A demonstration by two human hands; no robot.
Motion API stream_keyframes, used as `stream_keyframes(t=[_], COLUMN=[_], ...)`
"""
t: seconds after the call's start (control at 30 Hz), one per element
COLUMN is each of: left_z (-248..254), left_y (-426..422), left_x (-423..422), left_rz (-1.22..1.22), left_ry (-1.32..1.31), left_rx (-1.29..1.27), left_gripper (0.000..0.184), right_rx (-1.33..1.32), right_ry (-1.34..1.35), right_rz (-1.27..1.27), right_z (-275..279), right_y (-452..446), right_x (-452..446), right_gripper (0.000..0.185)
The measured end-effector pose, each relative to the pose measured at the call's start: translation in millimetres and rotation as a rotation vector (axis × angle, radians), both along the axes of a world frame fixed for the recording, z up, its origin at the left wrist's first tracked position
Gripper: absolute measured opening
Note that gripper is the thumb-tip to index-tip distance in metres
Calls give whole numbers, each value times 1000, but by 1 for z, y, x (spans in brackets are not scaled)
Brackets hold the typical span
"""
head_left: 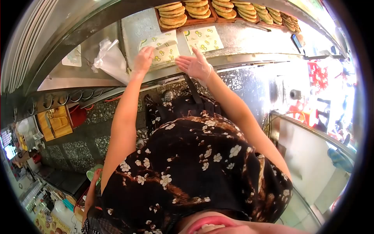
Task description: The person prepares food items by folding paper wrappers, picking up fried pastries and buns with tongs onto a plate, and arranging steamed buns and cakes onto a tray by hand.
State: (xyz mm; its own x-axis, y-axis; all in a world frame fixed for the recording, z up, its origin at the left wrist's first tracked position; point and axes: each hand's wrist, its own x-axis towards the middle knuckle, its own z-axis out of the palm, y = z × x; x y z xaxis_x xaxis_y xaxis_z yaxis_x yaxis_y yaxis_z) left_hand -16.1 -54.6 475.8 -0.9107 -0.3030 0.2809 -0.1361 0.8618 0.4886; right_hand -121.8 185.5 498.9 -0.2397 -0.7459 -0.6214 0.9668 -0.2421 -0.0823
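My left hand (143,61) is at the left edge of a printed paper bag (166,54) on the metal counter (136,25). Its fingers are curled together, and whatever they may hold is hidden. My right hand (196,67), in a clear plastic glove, is open with its fingers stretched out and holds nothing. It hovers just in front of the counter edge, below a second paper bag (204,39) with the same yellow and green print. More of this printed paper (150,41) lies behind the first bag.
Stacks of round flatbreads (171,15) fill trays along the counter's far side. A clear plastic bag (110,58) hangs at the left. Metal tongs (259,27) and a phone-like device (297,43) lie toward the right. Another person's arm (91,191) shows at the lower left.
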Motion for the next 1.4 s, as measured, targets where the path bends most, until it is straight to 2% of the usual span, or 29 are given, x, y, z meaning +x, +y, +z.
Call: stream_keyframes(t=[0.07, 0.1, 0.17, 0.23, 0.3, 0.33, 0.4, 0.43, 0.47, 0.5, 0.53, 0.57, 0.6, 0.63, 0.67, 0.73, 0.77, 0.83, 0.87, 0.9, 0.97, 1.13, 1.3, 1.4], left_z=[31, 41, 58, 73, 69, 66, 63, 60, 49, 35, -8, -5, -28, -73, -65, -81, -82, -104, -138, -138, -133, -128, -106, -81], left_y=[19, 31, 57, 78, 94, 103, 115, 119, 120, 115, 116, 116, 121, 117, 121, 124, 125, 130, 129, 129, 129, 122, 101, 72], left_x=[9, 15, 28, 42, 54, 60, 55, 50, 41, 21, 2, -22, -47, -69, -86, -119, -131, -158, -174, -181, -193, -201, -179, -140], left_rz=[-114, -112, -359, -321, -311, -262, -122, -125, -2, 115, 179, 194, 205, 156, 102, 41, 29, 134, 237, 252, 277, 270, 151, 80], left_ry=[34, 32, 211, 155, 139, 119, 145, 150, 81, 35, 119, -21, 18, 40, 8, 19, -9, -198, -188, -243, -316, -413, -432, -453], left_rx=[-263, -264, -447, -316, -253, -52, 322, 315, 489, 650, 732, 647, 600, 547, 495, 301, 297, 214, 149, 136, 106, 44, -2, -26], left_gripper=[16, 16, 24, 28, 26, 21, 16, 16, 17, 18, 22, 22, 20, 18, 17, 22, 21, 25, 28, 29, 29, 30, 32, 33], right_rx=[-65, -66, 33, 164, 151, 104, 170, 186, 108, 13, 49, 76, 5, 8, -19, 153, 170, 250, 207, 222, 155, 213, 140, 230], right_ry=[-68, -70, 332, 342, 349, 382, 401, 386, 386, 408, 416, 446, 439, 469, 420, 497, 567, 539, 509, 488, 428, 368, 351, 493], right_rz=[23, 25, 139, 142, 137, 138, 150, 148, 45, -60, -126, -193, -266, -325, -376, -507, -517, -556, -593, -578, -655, -646, -647, -649], right_z=[16, 18, 21, 15, -10, -3, -5, -17, -14, -6, -13, -11, -12, -7, -20, -7, 9, 19, 7, -23, -5, -38, -23, -14], right_y=[-16, -14, -8, -4, 10, 29, 53, 69, 86, 102, 114, 125, 135, 146, 163, 185, 191, 207, 219, 243, 256, 295, 283, 268], right_x=[-5, -6, -6, -1, -1, -1, -12, -21, -22, -24, -29, -33, -37, -36, -38, -27, -21, -12, -11, -12, -8, -14, -16, -22], right_gripper=[55, 55, 58, 42, 38, 40, 43, 46, 49, 53, 61, 64, 66, 65, 62, 56, 54, 55, 57, 59, 59, 57, 59, 64])
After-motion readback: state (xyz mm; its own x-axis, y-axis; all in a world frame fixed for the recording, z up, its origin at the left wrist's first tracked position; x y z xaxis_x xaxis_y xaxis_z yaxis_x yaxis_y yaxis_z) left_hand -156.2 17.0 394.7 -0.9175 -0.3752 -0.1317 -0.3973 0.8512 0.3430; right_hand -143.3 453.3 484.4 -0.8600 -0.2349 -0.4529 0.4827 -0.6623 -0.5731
